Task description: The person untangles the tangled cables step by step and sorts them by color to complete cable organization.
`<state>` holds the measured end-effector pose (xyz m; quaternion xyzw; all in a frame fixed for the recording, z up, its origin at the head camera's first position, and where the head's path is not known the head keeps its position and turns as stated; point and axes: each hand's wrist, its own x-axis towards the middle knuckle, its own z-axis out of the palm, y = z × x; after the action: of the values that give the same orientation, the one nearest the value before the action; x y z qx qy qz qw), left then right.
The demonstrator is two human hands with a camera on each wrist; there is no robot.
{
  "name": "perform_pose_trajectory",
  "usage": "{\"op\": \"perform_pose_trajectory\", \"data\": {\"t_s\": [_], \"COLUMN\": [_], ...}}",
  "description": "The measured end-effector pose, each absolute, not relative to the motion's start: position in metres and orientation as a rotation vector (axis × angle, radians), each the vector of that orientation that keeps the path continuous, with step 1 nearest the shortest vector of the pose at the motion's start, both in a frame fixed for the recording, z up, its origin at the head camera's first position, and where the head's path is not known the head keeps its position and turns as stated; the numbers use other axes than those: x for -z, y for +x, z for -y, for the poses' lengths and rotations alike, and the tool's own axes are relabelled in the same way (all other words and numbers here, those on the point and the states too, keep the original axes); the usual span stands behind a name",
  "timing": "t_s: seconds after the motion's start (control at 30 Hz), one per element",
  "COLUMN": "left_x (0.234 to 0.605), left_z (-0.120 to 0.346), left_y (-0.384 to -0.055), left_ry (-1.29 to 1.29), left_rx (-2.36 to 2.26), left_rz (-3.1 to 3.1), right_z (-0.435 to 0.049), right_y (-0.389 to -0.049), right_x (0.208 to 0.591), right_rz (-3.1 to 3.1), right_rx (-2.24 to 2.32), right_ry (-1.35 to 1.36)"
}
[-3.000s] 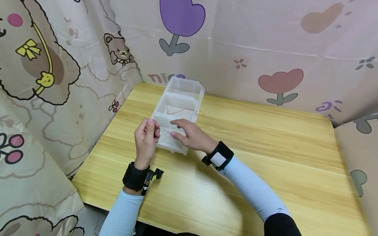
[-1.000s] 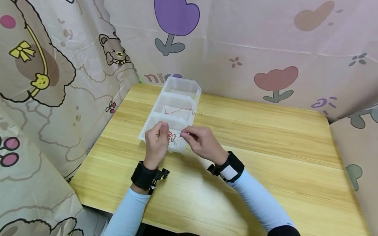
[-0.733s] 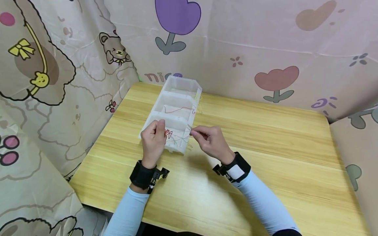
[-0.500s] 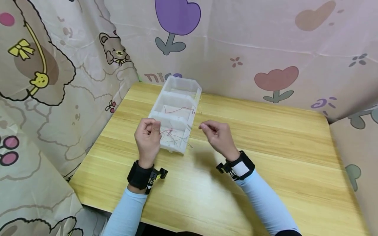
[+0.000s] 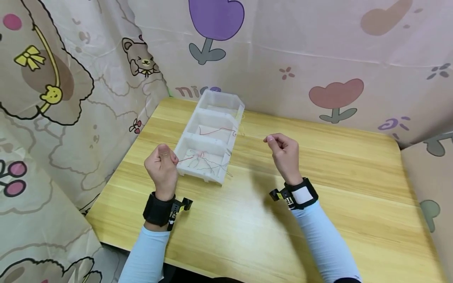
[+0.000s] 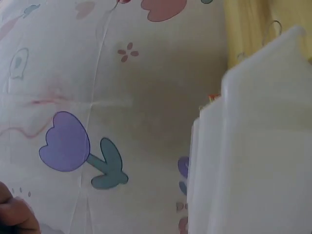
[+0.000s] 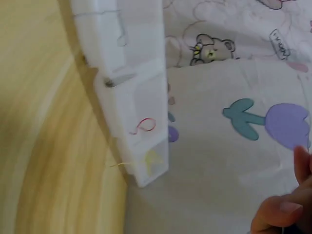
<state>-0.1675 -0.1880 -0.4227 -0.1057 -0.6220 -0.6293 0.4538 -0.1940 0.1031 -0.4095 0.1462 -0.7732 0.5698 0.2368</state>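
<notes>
In the head view my left hand (image 5: pixel 161 167) pinches one end of a red thread (image 5: pixel 185 159). That thread runs right, into a tangle of red and dark threads (image 5: pixel 201 155) in the front compartment of a white plastic box (image 5: pixel 204 138). Off to the right of the box, over the table, my right hand (image 5: pixel 286 155) holds thumb and index finger together in a pinch, the same one that had a thin dark thread in it; the thread itself can hardly be made out now. Only parts of the left fingers (image 6: pixel 17 214) and right fingers (image 7: pixel 280 209) show in the wrist views.
A kinked red thread (image 5: pixel 217 130) lies in the middle compartment. Yellow thread (image 5: pixel 242 124) hangs over the box's right edge near the back. Dark ends (image 5: pixel 228 171) stick out at the front right. The wooden table (image 5: pixel 318 177) meets patterned cloth (image 5: pixel 269 86) behind.
My hands have drawn apart, left hand to the left and right hand to the right. The tangle that was by the left fingers is now down in the front compartment.
</notes>
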Motion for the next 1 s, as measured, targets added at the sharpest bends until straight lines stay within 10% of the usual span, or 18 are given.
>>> {"op": "perform_pose_trajectory", "data": {"t_s": [1.0], "left_x": [0.416], "left_z": [0.18], "left_y": [-0.161], "left_ry": [-0.394], "left_rx": [1.704], "left_rz": [1.454], "right_z": [-0.006], "right_y": [-0.215], "right_x": [0.481], "right_rz": [2.642], "right_rx": [-1.07], "right_ry": [0.912]}}
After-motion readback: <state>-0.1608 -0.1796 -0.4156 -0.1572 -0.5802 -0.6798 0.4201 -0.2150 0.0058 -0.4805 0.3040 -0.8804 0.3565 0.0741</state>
